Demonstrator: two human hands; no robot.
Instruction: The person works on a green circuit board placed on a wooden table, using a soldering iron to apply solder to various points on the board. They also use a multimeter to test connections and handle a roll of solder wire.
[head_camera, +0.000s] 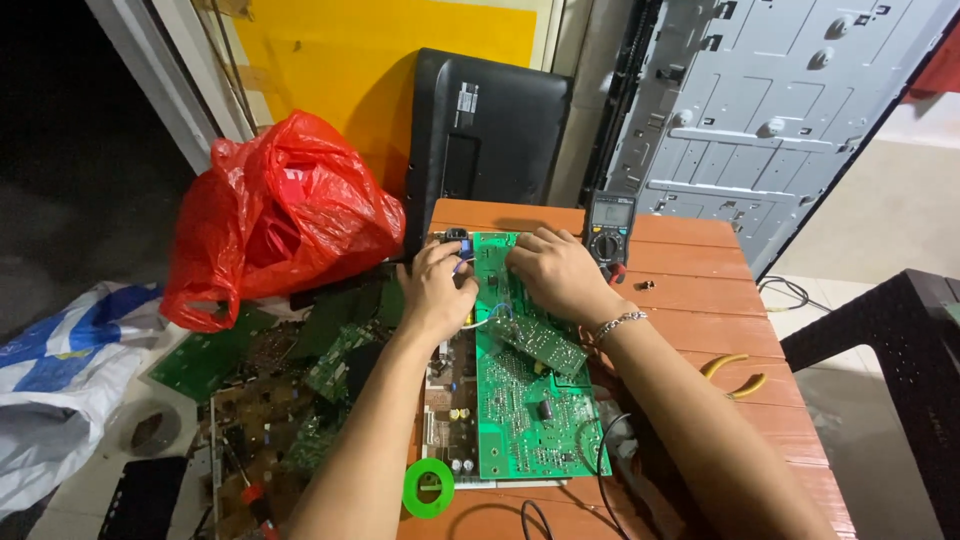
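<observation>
A long green circuit board (520, 410) lies on a reddish slatted table (700, 300), running away from me. A smaller green board (540, 345) rests tilted across its middle. My left hand (435, 290) lies on the board's far left part, fingers curled near a small blue component. My right hand (555, 270) presses down on the board's far end, with a chain bracelet (618, 322) on its wrist. What lies under the fingers is hidden.
A multimeter (610, 225) stands behind my right hand. Yellow-handled pliers (735, 375) lie at the right; a green tape roll (428, 487) sits at the near edge. A red plastic bag (285, 215) and a heap of boards (280, 400) lie left. A black monitor shell (485, 130) leans behind.
</observation>
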